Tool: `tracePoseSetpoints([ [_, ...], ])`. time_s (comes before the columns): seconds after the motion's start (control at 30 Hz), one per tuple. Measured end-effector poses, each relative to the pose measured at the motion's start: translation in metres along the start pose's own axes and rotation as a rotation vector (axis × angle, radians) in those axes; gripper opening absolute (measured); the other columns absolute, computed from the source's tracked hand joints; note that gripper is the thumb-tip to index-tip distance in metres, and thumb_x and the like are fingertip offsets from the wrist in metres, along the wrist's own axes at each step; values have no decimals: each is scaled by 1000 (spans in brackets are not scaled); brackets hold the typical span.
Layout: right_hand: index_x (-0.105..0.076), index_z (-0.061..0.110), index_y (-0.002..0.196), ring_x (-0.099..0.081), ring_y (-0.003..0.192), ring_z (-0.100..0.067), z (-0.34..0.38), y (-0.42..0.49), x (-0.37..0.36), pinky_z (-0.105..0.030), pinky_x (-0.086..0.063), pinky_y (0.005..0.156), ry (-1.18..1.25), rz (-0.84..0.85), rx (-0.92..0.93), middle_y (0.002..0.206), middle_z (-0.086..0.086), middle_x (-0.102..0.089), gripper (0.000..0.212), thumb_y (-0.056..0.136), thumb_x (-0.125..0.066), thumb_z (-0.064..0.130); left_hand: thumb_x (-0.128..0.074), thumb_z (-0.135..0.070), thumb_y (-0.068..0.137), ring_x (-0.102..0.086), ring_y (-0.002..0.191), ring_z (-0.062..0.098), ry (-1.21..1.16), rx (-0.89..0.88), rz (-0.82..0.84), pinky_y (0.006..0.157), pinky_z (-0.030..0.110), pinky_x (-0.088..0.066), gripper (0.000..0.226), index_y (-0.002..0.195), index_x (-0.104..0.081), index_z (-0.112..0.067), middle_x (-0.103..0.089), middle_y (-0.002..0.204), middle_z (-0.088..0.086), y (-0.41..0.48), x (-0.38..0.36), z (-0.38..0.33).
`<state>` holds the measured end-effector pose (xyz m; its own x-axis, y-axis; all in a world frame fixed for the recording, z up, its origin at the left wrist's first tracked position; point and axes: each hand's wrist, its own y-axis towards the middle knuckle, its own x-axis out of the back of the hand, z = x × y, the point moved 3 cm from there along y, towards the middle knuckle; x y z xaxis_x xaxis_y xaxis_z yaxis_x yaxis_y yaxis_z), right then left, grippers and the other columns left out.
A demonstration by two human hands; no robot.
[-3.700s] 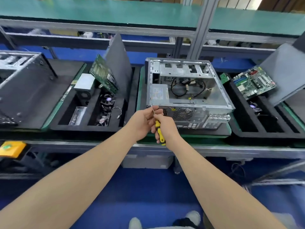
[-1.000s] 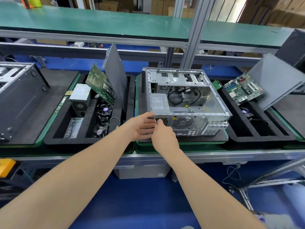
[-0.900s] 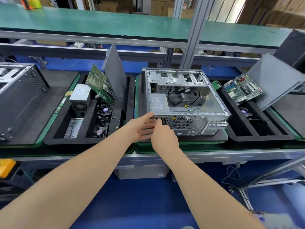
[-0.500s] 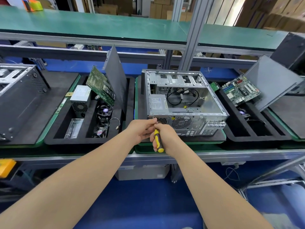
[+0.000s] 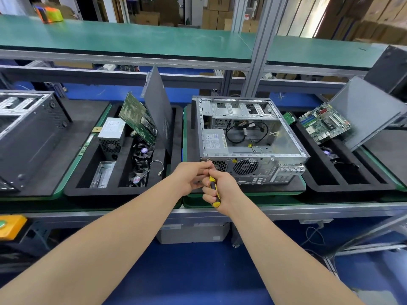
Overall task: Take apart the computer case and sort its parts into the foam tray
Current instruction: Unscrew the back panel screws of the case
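Note:
An open silver computer case [image 5: 253,137] lies on its side on a black mat, with a power supply [image 5: 213,140] and black cables inside. My right hand [image 5: 222,189] grips a yellow-and-black screwdriver [image 5: 214,191] just in front of the case's rear panel, near its left corner. My left hand [image 5: 193,177] meets it there, fingertips pinched at the screwdriver's upper end. The tip is hidden by my fingers. A black foam tray [image 5: 88,190] sits to the left, holding a power supply [image 5: 111,134], a green circuit board [image 5: 137,118], fans and a grey side panel [image 5: 158,111].
Another foam tray [image 5: 352,186] on the right holds a motherboard [image 5: 323,123] and a leaning panel [image 5: 365,111]. A dark case [image 5: 28,133] lies at far left. A green shelf [image 5: 132,40] runs overhead on an aluminium post [image 5: 255,62]. An orange box [image 5: 11,225] sits at lower left.
My hands pulled back slightly from the case's rear corner and the screwdriver's yellow handle came into sight in my right hand. The camera view shifted a little.

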<state>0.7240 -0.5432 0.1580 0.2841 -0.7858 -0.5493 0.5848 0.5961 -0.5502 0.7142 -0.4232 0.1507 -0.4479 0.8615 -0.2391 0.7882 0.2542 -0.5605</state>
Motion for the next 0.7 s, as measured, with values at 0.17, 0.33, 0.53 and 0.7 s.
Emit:
tracePoseSetpoints([
  [0.17,-57,11,97,-32,36,-11,0,1,-3,-20,-24,33,-67,-82,11,60,-2,-48,24,112,-42,23,-81,-23,84,-69,68,19,-26,-12,-32,83,39,-60,32,109,-76,-3,-78,98,9,-1,2,-2],
  [0.33,-57,10,100,-31,36,-12,1,-2,-3,-21,-24,33,-73,-110,22,62,-3,-48,19,110,-44,19,-77,-18,88,-66,60,15,-16,-52,-39,93,41,-58,29,111,-75,-1,-77,104,11,-2,-1,-5],
  [0.53,-59,9,100,-33,36,-13,-1,-1,-5,-21,-25,33,-70,-121,36,62,-4,-50,19,109,-45,19,-77,-19,88,-67,73,19,-35,-35,-14,75,33,-57,28,111,-75,-2,-77,103,10,0,1,-3],
  [0.7,-59,9,100,-34,38,-15,0,-2,-5,-22,-26,39,-229,-197,62,62,-4,-52,21,108,-43,21,-76,-19,88,-66,83,19,-66,-37,-1,75,33,-54,28,112,-75,-3,-78,107,8,2,-1,0],
])
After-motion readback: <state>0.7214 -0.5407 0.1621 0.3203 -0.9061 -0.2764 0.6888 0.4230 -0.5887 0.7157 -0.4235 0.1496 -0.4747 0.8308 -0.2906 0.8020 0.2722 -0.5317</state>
